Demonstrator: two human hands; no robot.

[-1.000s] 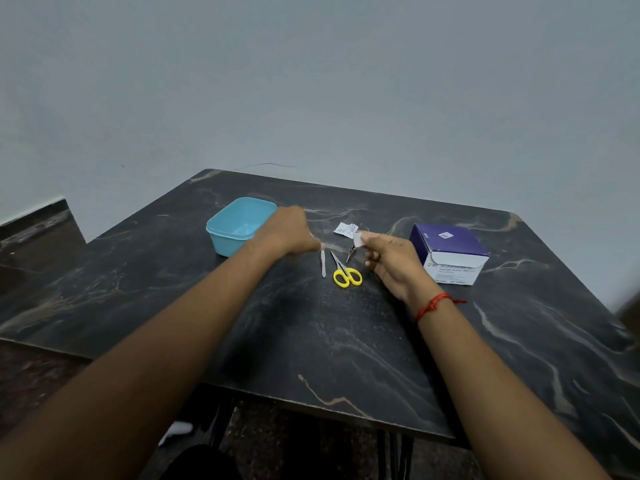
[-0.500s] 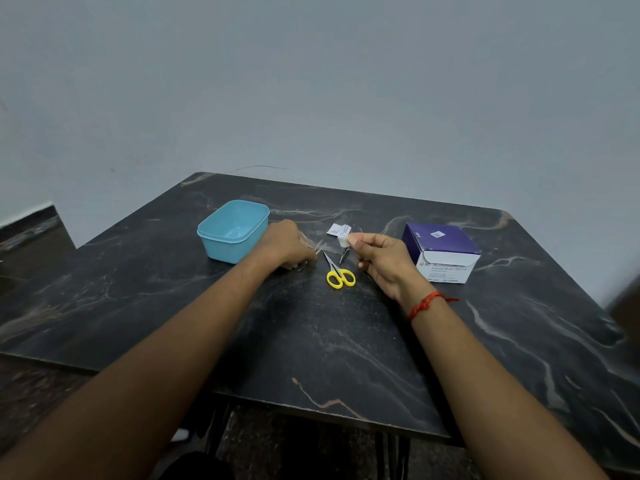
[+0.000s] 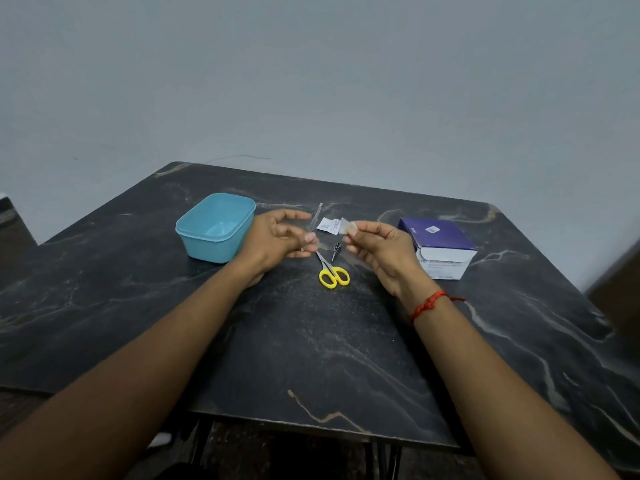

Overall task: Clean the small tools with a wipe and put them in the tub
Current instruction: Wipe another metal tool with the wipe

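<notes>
Purple box [image 3: 440, 245] — print "BD", rest unreadable.

Two bare forearms without sleeves, bare hands, knotted red thread bracelet [image 3: 427, 304] around the right wrist

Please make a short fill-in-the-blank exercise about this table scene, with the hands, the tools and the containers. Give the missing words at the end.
1. The left hand holds a thin ____ tool.
2. The scissors on the table have ____ handles.
3. The right hand pinches a small ____.
4. The blue tub stands to the ____ of the purple box.

Missing words: metal; yellow; wipe; left
</notes>
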